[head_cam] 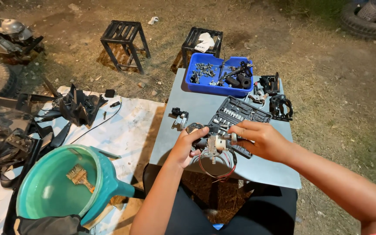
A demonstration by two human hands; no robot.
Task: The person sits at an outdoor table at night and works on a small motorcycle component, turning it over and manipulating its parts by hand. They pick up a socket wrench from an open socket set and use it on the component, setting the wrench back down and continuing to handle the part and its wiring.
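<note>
From my seat above the hands, I see my left hand (189, 143) curled closed around the dark end of a small metal engine part (214, 142), thumb on top and fingers wrapped underneath, while my right hand (260, 139) comes in from the other side with fingers bent, pinching the part's silvery end near a short tube. The part is held up between both hands, just above the near half of the bench (257, 172), and a loop of red and black wires (216, 167) hangs down from it over the bench's front edge. Right behind the hands an open socket set case (242, 115) lies on the bench, its rows of sockets showing; my right fingers overlap its near corner in the view, though I cannot tell whether they touch it. To the left of the case sits a small black-and-silver component (180, 118), apart from everything else. At the far end of the bench is a blue plastic tray (199, 87) full of bolts and dark parts, and beside it on the right are two black pieces (279, 106). Beyond the bench two black metal stools (125, 43) stand on the dirt, one with a white rag on it. On the ground to my left a teal basin (105, 182) holds a paintbrush (80, 177), resting on a white sheet (127, 130) scattered with black motorcycle panels (77, 106).
</note>
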